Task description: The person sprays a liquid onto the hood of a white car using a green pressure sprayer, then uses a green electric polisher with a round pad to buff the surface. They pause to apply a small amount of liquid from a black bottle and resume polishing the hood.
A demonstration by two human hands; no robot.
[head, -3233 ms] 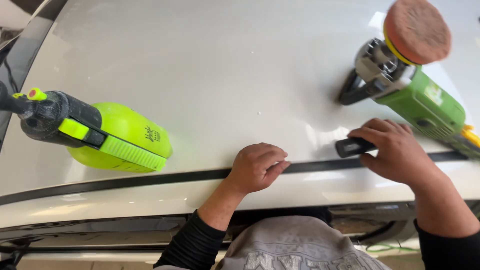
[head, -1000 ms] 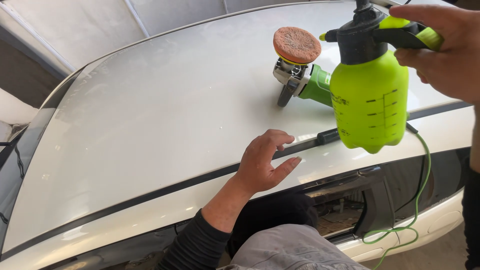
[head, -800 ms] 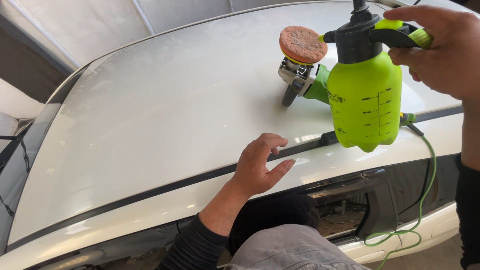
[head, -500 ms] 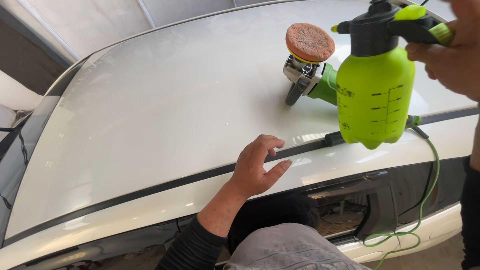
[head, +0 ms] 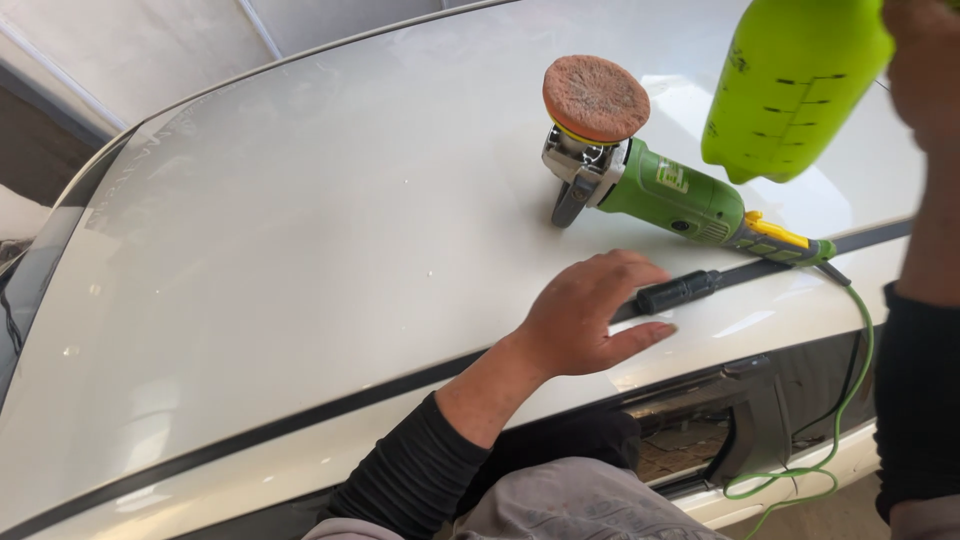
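Note:
My left hand [head: 585,315] rests flat on the white car roof [head: 300,250], fingers spread, beside a short black handle piece [head: 678,292] on the roof's black trim strip [head: 300,420]. My right hand [head: 925,70] is raised at the upper right edge and holds a lime-green pump sprayer bottle [head: 790,85] in the air above the roof; its top is out of frame. A green polishing machine [head: 650,170] lies on the roof with its orange pad [head: 596,97] facing up, between the two hands.
A green power cord [head: 850,400] runs from the polisher down over the car's side. The open door gap and dark window frame [head: 720,430] are below the roof edge. The windscreen [head: 30,290] lies at far left.
Earlier the sprayer lay on the roof at left. My right hand picked it up and has lifted it higher and to the right; the view has shifted closer to the roof.

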